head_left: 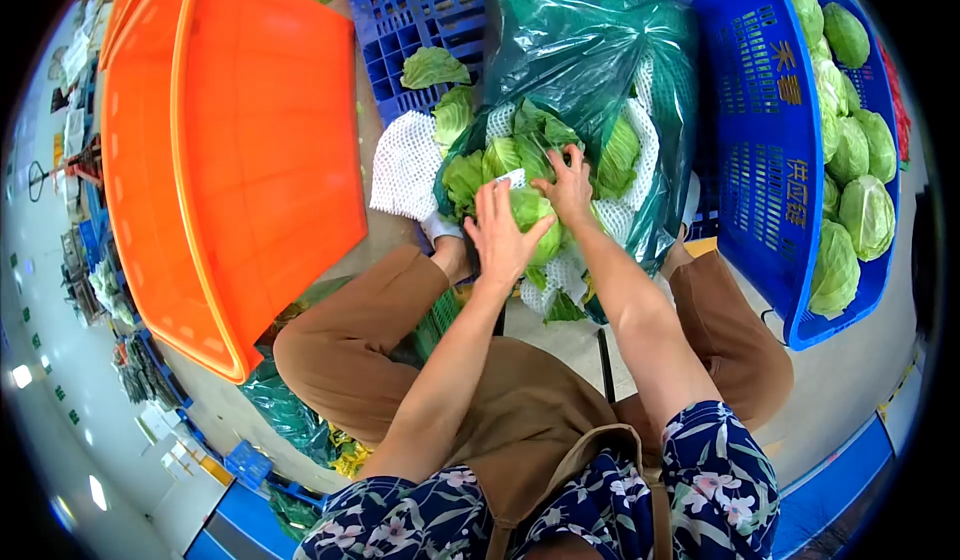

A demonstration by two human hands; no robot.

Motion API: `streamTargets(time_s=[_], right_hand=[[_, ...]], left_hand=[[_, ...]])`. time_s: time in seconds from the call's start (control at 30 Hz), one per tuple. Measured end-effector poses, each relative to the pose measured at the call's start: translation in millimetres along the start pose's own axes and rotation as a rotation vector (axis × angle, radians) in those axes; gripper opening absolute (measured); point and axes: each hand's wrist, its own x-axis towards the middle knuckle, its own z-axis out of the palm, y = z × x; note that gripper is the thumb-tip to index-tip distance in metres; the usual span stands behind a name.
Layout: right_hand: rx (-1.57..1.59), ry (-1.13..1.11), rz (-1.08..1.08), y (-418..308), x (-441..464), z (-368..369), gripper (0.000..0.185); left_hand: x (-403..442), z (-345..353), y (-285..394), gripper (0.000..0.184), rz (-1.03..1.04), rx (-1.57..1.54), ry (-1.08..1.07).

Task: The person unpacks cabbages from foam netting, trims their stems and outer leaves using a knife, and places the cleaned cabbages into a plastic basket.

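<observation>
A light green cabbage [537, 228] is between my two hands at the mouth of a green plastic bag [570, 45]. My left hand [503, 232] curves over its near left side, thumb and fingers apart against it. On the far right side, my right hand [567, 192] has bent fingers and a thumb at the cabbage's edge, close to a dark green leaf [540, 125]. Around them in the bag are more cabbages [617, 157], some in white foam netting [645, 145]. A small white piece [513, 176] shows by my left fingertips.
An orange crate [270, 160] stands at left. At right, a blue crate [745, 170] holds several cabbages [850, 150]. The bag rests on a blue pallet [410, 0]. Loose leaves [433, 67] and a foam net [405, 167] lie left of it. Another green bag [290, 415] is by my left knee.
</observation>
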Motion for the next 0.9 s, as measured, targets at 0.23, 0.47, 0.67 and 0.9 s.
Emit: streamTargets(time_s=[0.23,0.47,0.67,0.9], right_hand=[[-0.039,0.023,-0.079,11,-11,8,0.062],[0.036,-0.096,-0.118,17,6,-8,0.058],[0.241,0.036,-0.142,-15,-29,-53,0.032],[0.311,0.160,-0.073,-35,-49,-60,0.034]], left_hand=[[-35,49,-51,0.066,0.146,-0.133,0.256],[-20,24,-81,0.076,0.129,-0.472,-0.005],[6,-28,-114,0.078,-0.206,-0.691,-0.716],[-12,-29,-109,0.093,-0.098,-0.097,-0.688]])
